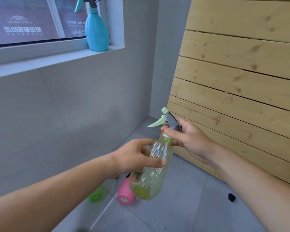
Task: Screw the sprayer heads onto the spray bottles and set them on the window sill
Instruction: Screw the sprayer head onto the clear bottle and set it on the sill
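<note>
- Blue spray bottle (96,30), sprayer head already on, stands upright on the window sill (60,59) at its right end, so one bottle looks finished.
- Clear yellow-green spray bottle (151,169) is the one in hand, held tilted in the air well below the sill and to its right, neck pointing up and away.
- Its green-and-grey sprayer head (167,122) sits on the neck; the green collar meets the bottle mouth, though whether the thread is fully tight cannot be told.
- Left hand (135,158) wraps the upper body of this bottle, thumb lying across the front and fingers curled behind it.
- Right hand (187,138) closes on the sprayer head at the collar, fingertips pressed together around it, the trigger sticking out past them to the left.
- Far below the sill, on the grey floor, lie a pink bottle (125,193) and a green bottle (96,195), both partly hidden by the left arm; I judge they are still to be capped and set up.
- Remaining for this one, by my reading: finish the twist, then stand it beside the blue bottle.
</note>
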Demonstrator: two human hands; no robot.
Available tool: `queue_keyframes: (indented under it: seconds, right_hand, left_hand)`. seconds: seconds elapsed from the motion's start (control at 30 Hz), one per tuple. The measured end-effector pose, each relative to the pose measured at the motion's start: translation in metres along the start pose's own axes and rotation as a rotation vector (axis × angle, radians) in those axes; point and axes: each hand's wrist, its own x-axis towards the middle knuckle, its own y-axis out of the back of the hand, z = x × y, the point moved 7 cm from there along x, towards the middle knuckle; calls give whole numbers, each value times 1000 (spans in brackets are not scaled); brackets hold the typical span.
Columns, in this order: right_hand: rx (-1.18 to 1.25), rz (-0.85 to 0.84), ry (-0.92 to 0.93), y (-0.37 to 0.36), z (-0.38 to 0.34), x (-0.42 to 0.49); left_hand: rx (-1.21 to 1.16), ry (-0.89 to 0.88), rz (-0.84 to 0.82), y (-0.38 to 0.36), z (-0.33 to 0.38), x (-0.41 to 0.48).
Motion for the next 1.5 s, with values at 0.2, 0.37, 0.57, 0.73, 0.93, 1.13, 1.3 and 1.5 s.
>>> queue_keyframes:
  seconds: [0.2, 0.37, 0.57, 0.73, 0.93, 1.13, 1.3, 1.5]
  right_hand:
    - [-147, 87, 52, 0, -2, 2]
    - [120, -57, -14, -7, -3, 2]
    - [-132, 99, 65, -7, -8, 4]
    - [265, -41, -33, -9, -9, 3]
    - [531, -86, -75, -12, -16, -1]
    - [438, -123, -22, -19, -20, -2]
    - [277, 21, 81, -18, -22, -1]
    - [195, 155, 129, -15, -24, 0]
  left_hand:
    - [-9, -4, -13, 0, -2, -1]
    - [2, -2, 12, 7, -3, 1]
    - [-18, -9, 7, 4, -8, 5]
    - [-88, -27, -46, 7, -6, 3]
    - [-209, -58, -110, 3, 0, 1]
    - [-223, -94, -188, -4, -2, 1]
    - [-128, -103, -120, -2, -3, 3]
    - [-114, -110, -44, 0, -3, 8]
